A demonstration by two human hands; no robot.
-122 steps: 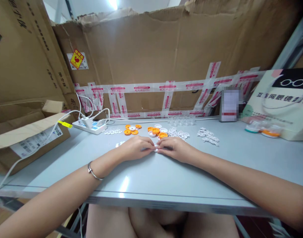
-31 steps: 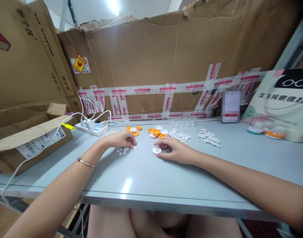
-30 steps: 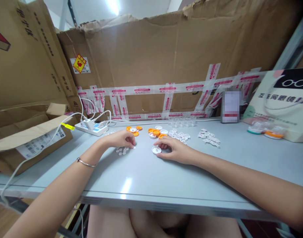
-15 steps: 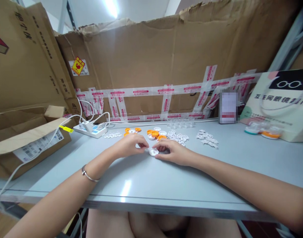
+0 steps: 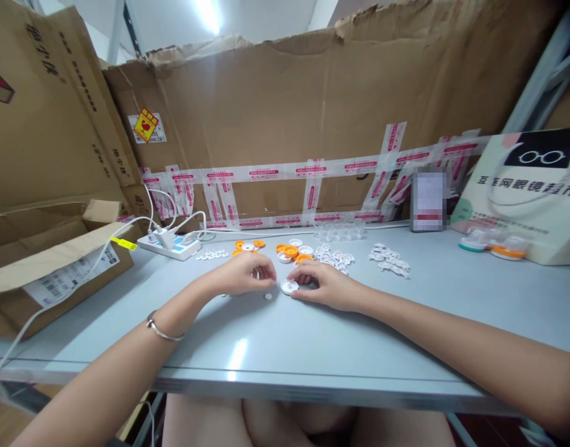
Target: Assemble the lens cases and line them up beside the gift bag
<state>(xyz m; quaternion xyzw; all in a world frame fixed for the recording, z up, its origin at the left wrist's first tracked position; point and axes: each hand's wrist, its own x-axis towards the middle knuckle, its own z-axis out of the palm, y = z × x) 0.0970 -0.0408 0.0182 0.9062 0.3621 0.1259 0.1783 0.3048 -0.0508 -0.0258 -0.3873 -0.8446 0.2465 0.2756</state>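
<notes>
Clearly, taped cardboard (image 5: 266, 112) backs the table (image 5: 322, 341) bearing a white disc (image 5: 268, 297).

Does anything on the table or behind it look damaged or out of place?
One white disc looks stray: it is alone near the left hand, not grouped like the orange parts. Behind, the cardboard has a torn, ragged top edge.

1 bright ceiling light (image 5: 207, 15), 1 glare streak (image 5: 237, 359) on the tabletop (image 5: 341, 335)
</notes>
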